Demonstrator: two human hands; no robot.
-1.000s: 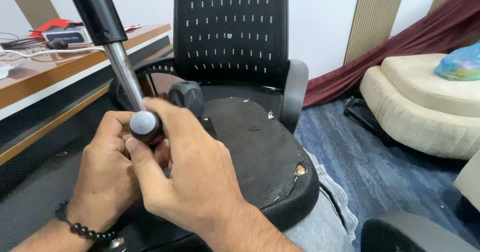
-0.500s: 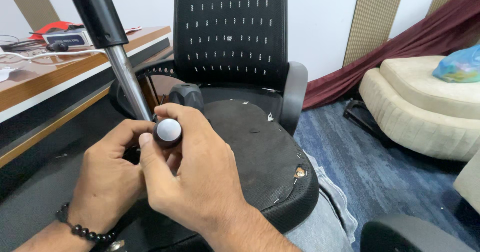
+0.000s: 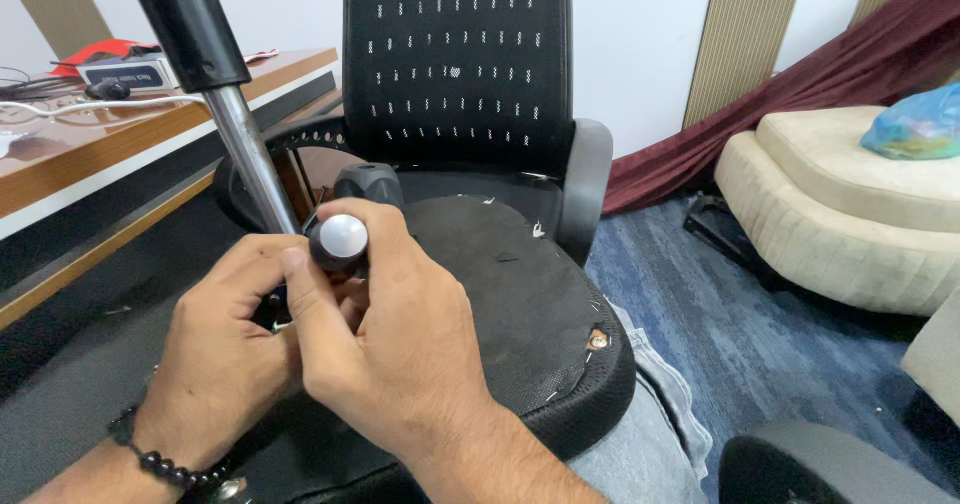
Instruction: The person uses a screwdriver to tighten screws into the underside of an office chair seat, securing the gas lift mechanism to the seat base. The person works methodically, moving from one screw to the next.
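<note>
Hands: our right hand (image 3: 385,339) and left hand (image 3: 225,359) together, clamped on screwdriver handle (image 3: 340,242), centre frame; gas cylinder (image 3: 215,84) unattached to chair seat (image 3: 520,304).

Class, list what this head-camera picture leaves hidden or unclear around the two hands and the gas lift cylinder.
1. Head view: the lower end of the gas lift cylinder is hidden behind the left hand.
2. Its top is cut off by the upper edge.
3. The body of the black tool with a silver cap is covered by the right hand; its working tip cannot be seen.
4. The office chair base is hidden below its seat.
</note>
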